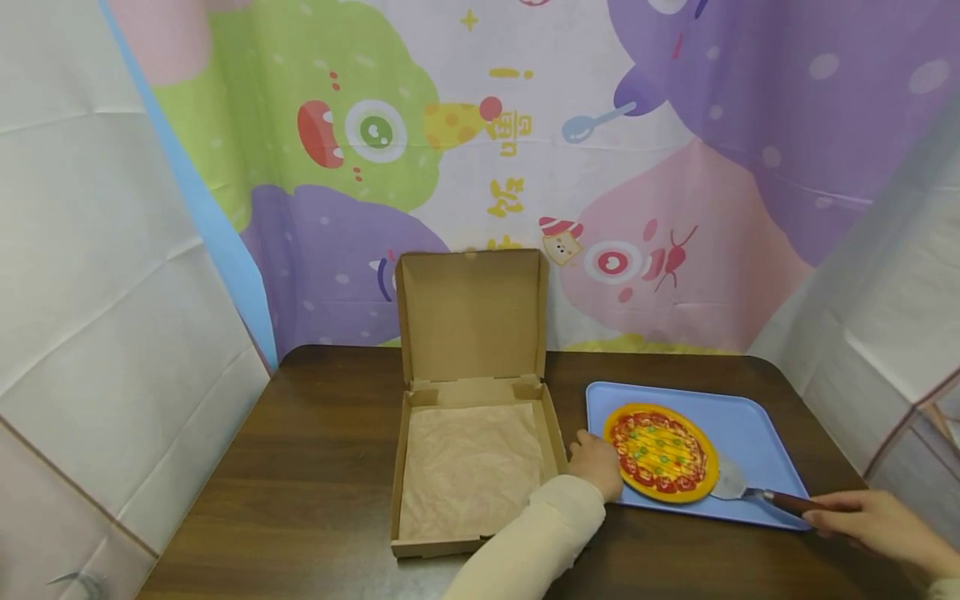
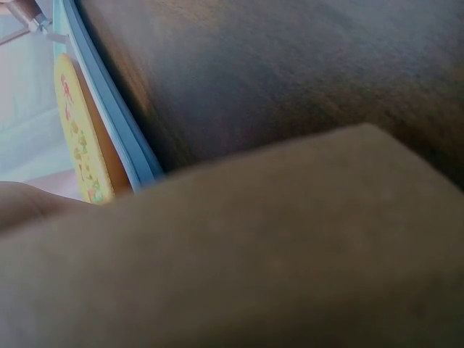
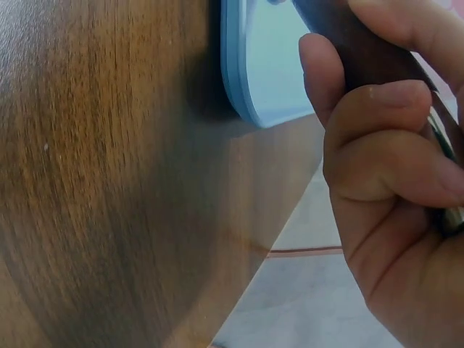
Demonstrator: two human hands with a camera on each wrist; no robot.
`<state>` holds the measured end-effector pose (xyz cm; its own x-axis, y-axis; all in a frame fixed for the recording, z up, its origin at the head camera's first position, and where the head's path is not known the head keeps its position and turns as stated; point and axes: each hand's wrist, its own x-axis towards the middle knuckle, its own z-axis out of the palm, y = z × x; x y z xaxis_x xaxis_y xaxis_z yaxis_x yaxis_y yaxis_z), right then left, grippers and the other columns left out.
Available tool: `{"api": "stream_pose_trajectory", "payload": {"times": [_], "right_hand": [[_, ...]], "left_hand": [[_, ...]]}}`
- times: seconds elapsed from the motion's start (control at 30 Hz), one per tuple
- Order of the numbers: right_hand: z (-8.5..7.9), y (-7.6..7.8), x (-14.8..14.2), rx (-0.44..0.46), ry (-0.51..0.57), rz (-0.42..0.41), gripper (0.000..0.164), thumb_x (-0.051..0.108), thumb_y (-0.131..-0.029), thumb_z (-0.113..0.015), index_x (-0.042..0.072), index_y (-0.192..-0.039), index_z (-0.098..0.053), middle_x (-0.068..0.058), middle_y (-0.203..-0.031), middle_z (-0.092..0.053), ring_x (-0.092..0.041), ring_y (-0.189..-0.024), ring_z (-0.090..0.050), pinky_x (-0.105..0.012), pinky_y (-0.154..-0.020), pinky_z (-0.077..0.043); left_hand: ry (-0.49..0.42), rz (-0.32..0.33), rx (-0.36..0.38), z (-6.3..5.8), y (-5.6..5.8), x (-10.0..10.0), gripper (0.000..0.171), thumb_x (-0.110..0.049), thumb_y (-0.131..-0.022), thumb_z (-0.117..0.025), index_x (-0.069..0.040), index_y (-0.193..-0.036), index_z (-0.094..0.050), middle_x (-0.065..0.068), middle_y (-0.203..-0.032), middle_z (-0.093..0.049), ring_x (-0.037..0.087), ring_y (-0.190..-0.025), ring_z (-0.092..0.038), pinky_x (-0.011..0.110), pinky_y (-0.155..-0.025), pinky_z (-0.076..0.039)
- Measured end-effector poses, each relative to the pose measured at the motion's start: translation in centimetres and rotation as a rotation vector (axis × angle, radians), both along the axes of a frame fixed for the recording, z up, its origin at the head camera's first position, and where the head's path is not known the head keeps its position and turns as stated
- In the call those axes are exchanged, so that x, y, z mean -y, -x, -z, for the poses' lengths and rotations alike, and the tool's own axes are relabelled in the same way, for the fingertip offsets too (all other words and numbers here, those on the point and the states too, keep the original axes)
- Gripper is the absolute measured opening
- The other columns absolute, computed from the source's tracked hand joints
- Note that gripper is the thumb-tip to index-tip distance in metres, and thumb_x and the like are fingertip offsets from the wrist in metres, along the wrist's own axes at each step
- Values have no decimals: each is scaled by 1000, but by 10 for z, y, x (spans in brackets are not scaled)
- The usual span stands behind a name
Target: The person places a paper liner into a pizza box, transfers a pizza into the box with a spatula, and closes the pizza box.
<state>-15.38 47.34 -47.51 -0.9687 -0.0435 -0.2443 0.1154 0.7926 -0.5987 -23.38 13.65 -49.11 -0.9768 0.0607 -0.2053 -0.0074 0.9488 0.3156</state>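
While the brown handle of a spatula [image 1: 787, 501] is gripped between the curled fingers and thumb of the right hand [image 1: 862, 518], the left hand [image 1: 597, 468] is placed at the other side of a pizza [image 1: 660, 454], its fingers seemingly bent; whether anything is held by them cannot be told. The near right corner of an open cardboard box [image 1: 435, 547] is covered by the left sleeve [image 1: 536, 537]. Between the hands, the pizza is laid on the left part of a blue tray [image 1: 750, 433], close to its front edge. The left hand is clearly the nearer, the pizza being set just right of its fingers; from the right hand it is separated by the spatula's length, pointed leftward and slightly away. The pizza, seen as drawn out from far left to near right, is met at its right rim by the metal blade [image 1: 729, 481], whose tip is hidden, apparently beneath. Farther left, brown paper [image 1: 468, 471] is spread in the box, and its lid [image 1: 471, 312] is raised before a printed curtain [image 1: 480, 50].
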Motion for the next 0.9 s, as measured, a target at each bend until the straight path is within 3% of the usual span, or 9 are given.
{"api": "stream_pose_trajectory", "payload": {"times": [0.4,0.63,0.9], "right_hand": [[8,7,6,-61,29,-74,35,22,-93,-65,-11,-104,-69,12,-64,-57,-1,-51,-44,-23,-46,-38],[7,12,14,-71,18,-82,40,25,-92,-67,-11,-108,-69,11,-63,-54,-2,-52,-44,-23,-47,-39],[6,14,21,-78,67,-59,39,23,-90,-70,-11,-108,-69,13,-55,-46,-2,-47,-42,-23,-44,-37]], "left_hand": [[12,-17,-7,-2,-2,0,44,-24,-73,-83,-5,-107,-64,7,-105,-45,21,-94,-51,31,-75,-52],[47,12,-11,-4,-3,2,40,-25,-72,-84,-8,-104,-68,7,-104,-46,20,-93,-51,30,-75,-52],[19,-18,-5,-3,-2,0,40,-23,-72,-84,-7,-104,-67,7,-105,-46,20,-94,-51,30,-75,-53]]}}
